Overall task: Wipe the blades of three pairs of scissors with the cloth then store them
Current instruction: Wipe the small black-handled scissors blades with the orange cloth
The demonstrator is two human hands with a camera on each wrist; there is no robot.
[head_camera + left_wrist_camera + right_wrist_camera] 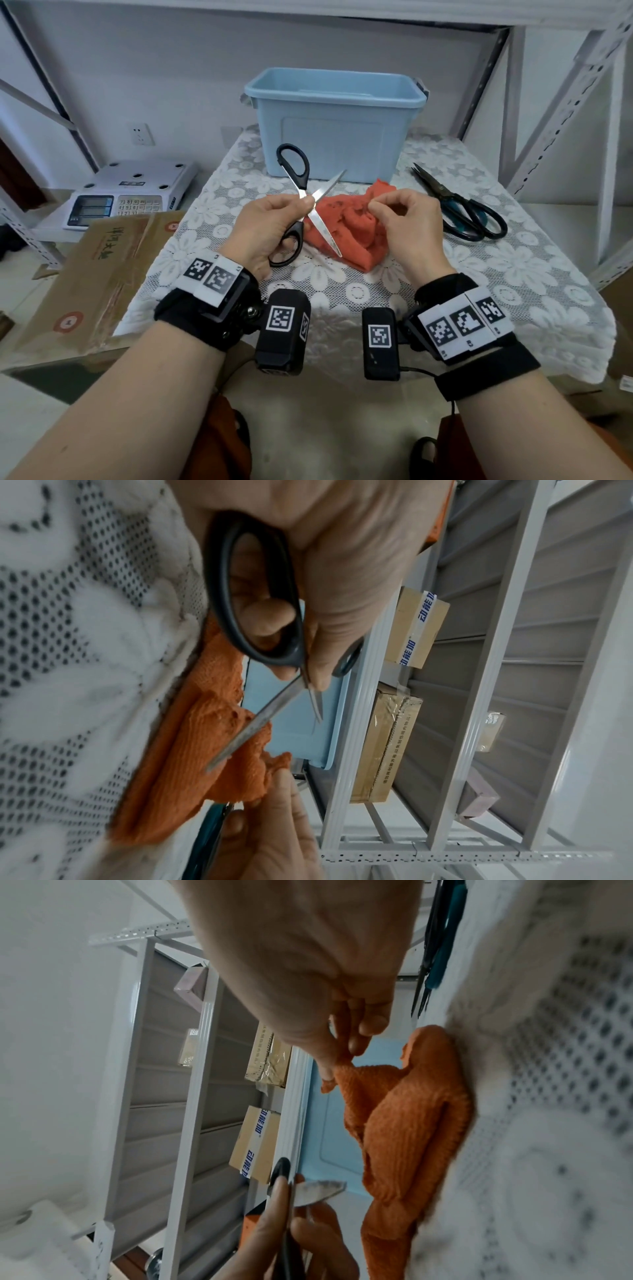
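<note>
My left hand grips a pair of black-handled scissors at the pivot, with a finger through the lower loop. The blades are spread wide in an X above the orange cloth. One blade lies over the cloth. My right hand pinches a raised fold of the cloth between thumb and fingertips, while the rest lies crumpled on the table. More scissors with teal and black handles lie at the right. A light blue bin stands open behind the cloth.
The table wears a white lace cover. A digital scale and a cardboard box sit to the left below table level. Grey shelf uprights rise at the right, and cartons stand on shelves beyond.
</note>
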